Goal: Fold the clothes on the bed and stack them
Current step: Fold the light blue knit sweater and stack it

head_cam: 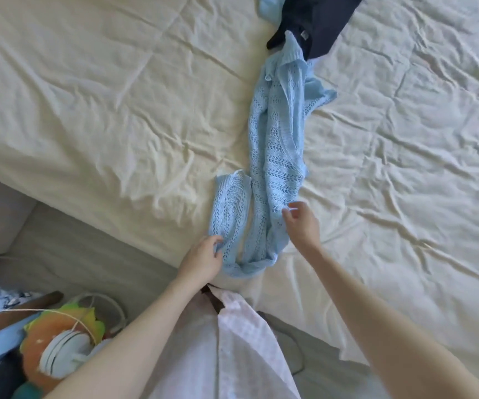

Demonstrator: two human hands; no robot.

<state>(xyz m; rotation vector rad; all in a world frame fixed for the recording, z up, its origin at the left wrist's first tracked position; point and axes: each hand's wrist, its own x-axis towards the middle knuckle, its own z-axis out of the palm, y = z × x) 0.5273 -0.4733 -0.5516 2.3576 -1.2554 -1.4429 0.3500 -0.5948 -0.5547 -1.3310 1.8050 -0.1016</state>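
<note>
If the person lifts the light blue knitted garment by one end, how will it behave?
The light blue knitted garment will probably hang limp, since it already lies bunched on the bed sheet. Its open lace pattern suggests low weight, and possibly snagging on fingers.

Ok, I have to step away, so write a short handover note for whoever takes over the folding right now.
Left hand pinches the near left edge of the blue knit. Right hand is at its right edge, fingers curled; grip unclear.
The knit lies stretched out and bunched on the bed, its far end touching a dark garment.
Done: nothing folded or stacked in view.
Left: spread and fold the knit, fold the dark garment, stack.
</note>
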